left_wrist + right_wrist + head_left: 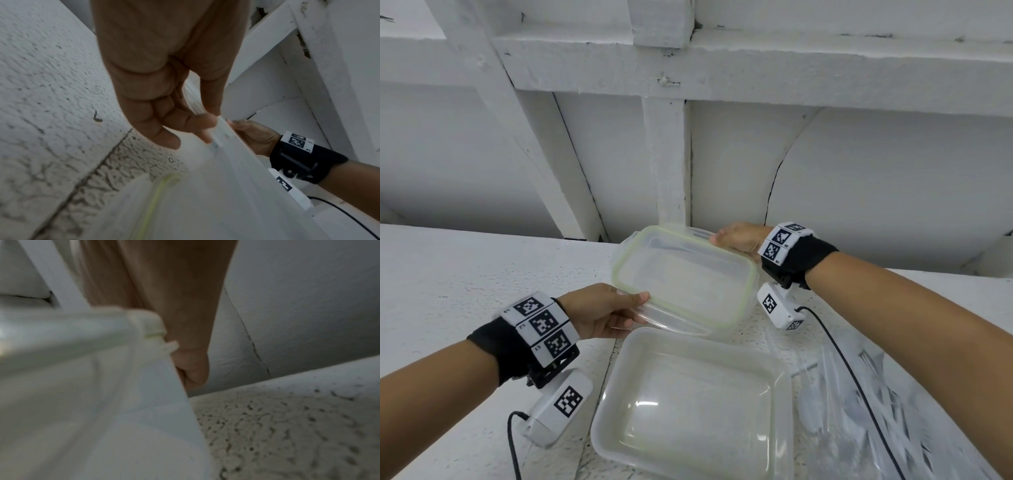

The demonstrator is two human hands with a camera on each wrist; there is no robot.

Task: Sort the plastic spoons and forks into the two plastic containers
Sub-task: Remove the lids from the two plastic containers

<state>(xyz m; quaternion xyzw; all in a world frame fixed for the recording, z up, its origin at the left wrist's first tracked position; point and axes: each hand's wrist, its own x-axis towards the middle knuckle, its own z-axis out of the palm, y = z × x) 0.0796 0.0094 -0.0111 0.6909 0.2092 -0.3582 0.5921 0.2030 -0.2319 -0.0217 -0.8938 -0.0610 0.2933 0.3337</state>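
Both hands hold a clear plastic container with a green-sealed lid (681, 277) tilted above the white table. My left hand (637, 308) pinches its near-left edge, thumb on top, fingers beneath; the left wrist view shows the left hand (203, 123) pinching a lid flap of the container (205, 194). My right hand (722, 238) grips the far-right corner; in the right wrist view its fingers (193, 369) curl behind the container (102, 386). A second clear container (619, 359) lies open and empty just in front. White plastic spoons and forks lie in a clear bag (859, 411) at the right.
The rough white table (448, 274) ends at a white wall with beams (667, 154) close behind the held container. Black cables (835, 349) from the wrist cameras trail over the bag and the table's near left.
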